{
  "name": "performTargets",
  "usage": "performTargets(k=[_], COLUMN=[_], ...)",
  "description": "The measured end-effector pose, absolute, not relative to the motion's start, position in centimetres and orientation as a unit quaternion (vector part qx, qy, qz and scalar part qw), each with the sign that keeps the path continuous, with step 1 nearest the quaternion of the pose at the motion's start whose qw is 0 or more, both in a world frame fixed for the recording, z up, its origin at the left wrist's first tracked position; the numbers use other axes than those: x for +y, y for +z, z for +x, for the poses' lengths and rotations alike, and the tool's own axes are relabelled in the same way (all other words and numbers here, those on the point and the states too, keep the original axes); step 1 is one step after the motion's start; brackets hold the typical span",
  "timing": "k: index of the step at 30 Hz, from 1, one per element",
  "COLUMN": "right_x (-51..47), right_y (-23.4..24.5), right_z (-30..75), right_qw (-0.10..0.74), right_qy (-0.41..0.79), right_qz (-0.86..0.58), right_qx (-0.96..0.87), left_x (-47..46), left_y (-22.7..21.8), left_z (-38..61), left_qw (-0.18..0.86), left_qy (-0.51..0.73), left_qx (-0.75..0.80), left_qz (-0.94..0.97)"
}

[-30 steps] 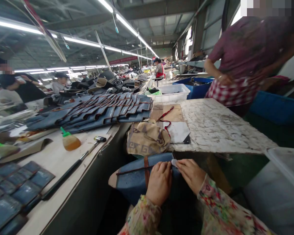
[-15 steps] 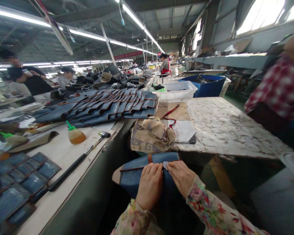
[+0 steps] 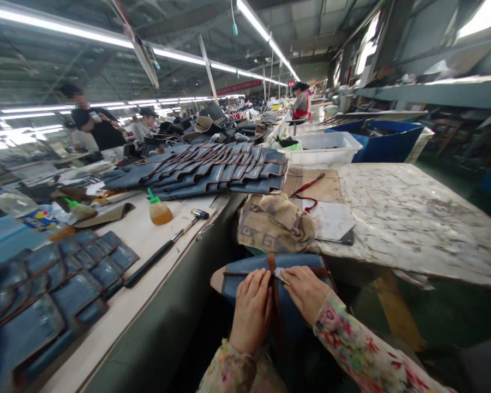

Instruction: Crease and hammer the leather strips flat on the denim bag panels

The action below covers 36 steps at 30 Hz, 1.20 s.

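A blue leather piece (image 3: pixel 245 275) with a brown strap across it lies on my lap, low in the middle of the view. My left hand (image 3: pixel 251 311) rests on it with fingers curled, pressing it down beside the strap. My right hand (image 3: pixel 303 292) is closed in a pinch on a small pale scrap (image 3: pixel 279 274) held against the strap's top. Both forearms wear flowered sleeves.
On the bench (image 3: pixel 147 240) to my left lie a hammer (image 3: pixel 163 254), a glue bottle (image 3: pixel 159 210), and rows of blue leather pieces (image 3: pixel 207 172). A patterned cloth bag (image 3: pixel 274 224) and scissors (image 3: pixel 306 188) sit on the worn table (image 3: pixel 401 213). Bins and several workers are farther back.
The view has swung left, so the person in the checked apron on the right has left the frame. My hands stay on the blue piece, whose strap now runs upright between them.
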State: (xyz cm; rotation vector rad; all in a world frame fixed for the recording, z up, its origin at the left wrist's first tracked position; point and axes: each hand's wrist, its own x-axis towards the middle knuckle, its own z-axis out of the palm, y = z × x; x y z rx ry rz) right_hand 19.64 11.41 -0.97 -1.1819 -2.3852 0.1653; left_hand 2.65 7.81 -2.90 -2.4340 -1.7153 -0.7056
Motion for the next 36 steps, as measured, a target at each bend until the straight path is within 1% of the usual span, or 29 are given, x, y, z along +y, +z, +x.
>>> performTargets(k=[4,9,13,18,22,25,32,36], right_x=[11.8,11.9,12.1,13.0,14.2,14.5,13.9,13.3], right_y=[-0.8,-0.6,-0.5,-0.4,-0.3,0.0,0.8,0.8], right_z=[20.4,20.8,21.0,21.1,21.0,20.8,20.3,19.9], right_qw=[0.231,0.238,0.250,0.246,0.227,0.211,0.151,0.152], right_qy=[0.100,0.148,0.179,0.229,0.264,0.253,0.173,0.154], right_qz=[-0.444,-0.425,-0.413,-0.393,-0.373,-0.360,-0.365,-0.382], right_qx=[-0.860,-0.861,-0.857,-0.856,-0.860,-0.873,-0.902,-0.898], left_x=[6.9,5.9,5.7,6.8,8.0,8.4,8.0,8.1], left_y=[-3.4,-3.5,-3.4,-2.0,-0.6,-0.1,-0.2,-0.5], left_z=[2.5,2.3,2.1,2.7,3.3,3.3,2.8,2.6], left_qw=[0.062,0.071,0.080,0.033,-0.019,-0.028,-0.045,-0.049], left_qy=[-0.215,-0.191,-0.202,-0.257,-0.263,-0.250,-0.236,-0.225], left_qx=[-0.552,-0.544,-0.550,-0.588,-0.600,-0.594,-0.557,-0.552], left_qz=[-0.803,-0.814,-0.806,-0.766,-0.755,-0.764,-0.795,-0.802])
